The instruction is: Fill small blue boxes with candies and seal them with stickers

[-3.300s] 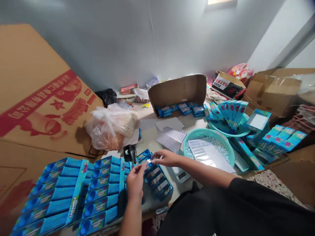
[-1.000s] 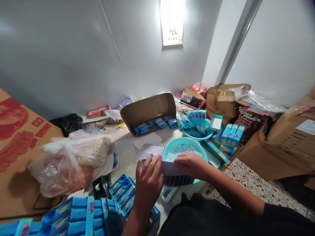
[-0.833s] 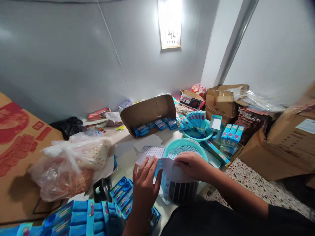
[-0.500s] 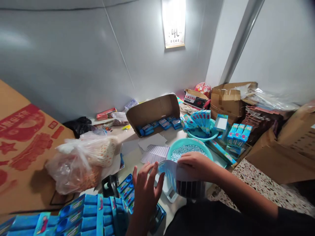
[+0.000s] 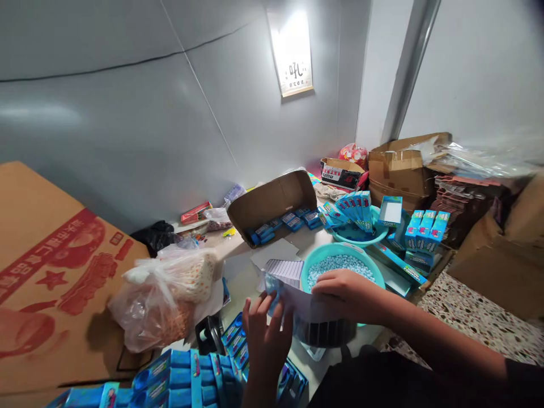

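My right hand [image 5: 346,292] grips the top edge of a curved strip of stickers [image 5: 300,300], a pale sheet with a dark, panelled lower part. At the strip's left end is a clear, blue-printed piece [image 5: 272,288]. My left hand [image 5: 267,334] has its fingers bent against that end. Just behind the strip stands a turquoise basin [image 5: 376,269] filled with small pale-blue pellets [image 5: 340,265]. Below the strip, a white device [image 5: 312,350] is mostly hidden. Blue packs [image 5: 236,334] lie in a row beside my left wrist.
Stacked blue packs [image 5: 178,377] fill the front left, near a large printed carton [image 5: 63,272]. Plastic bags [image 5: 165,294] sit beyond them. An open brown box [image 5: 276,198] holds small blue boxes. Another turquoise basin [image 5: 380,231] carries blue cartons [image 5: 357,209]. Brown cartons [image 5: 395,175] stand at right.
My left fingers have curled in onto the left end of the strip, where the blue-printed piece now stands up. The view has shifted, so the surroundings sit lower and farther right.
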A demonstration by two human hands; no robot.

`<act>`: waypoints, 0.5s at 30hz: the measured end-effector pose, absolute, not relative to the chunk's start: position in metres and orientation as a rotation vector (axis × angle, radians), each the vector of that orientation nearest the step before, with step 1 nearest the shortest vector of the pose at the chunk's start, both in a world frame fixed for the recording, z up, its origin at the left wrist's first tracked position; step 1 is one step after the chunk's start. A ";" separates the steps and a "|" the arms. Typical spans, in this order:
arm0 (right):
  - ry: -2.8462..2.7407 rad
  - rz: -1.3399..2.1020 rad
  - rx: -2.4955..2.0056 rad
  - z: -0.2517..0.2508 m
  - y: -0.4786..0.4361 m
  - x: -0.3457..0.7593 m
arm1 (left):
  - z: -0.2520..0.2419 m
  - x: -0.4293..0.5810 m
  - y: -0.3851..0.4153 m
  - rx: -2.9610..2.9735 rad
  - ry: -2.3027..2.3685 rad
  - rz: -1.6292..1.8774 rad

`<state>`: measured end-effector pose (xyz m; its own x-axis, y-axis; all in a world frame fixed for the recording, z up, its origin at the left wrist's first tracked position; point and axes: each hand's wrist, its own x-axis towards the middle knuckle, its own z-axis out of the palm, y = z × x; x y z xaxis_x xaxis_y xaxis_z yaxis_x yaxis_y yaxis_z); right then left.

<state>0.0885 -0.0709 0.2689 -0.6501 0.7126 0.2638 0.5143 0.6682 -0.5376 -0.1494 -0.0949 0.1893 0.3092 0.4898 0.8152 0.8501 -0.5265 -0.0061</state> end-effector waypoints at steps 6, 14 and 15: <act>-2.498 0.610 -0.908 0.274 -0.073 0.088 | 0.205 -0.150 -0.090 -2.118 -1.218 -1.152; -2.504 0.552 -0.935 0.276 -0.074 0.092 | 0.220 -0.153 -0.085 -2.150 -1.123 -1.247; -2.504 0.545 -0.934 0.276 -0.075 0.092 | 0.219 -0.154 -0.085 -2.149 -1.099 -1.241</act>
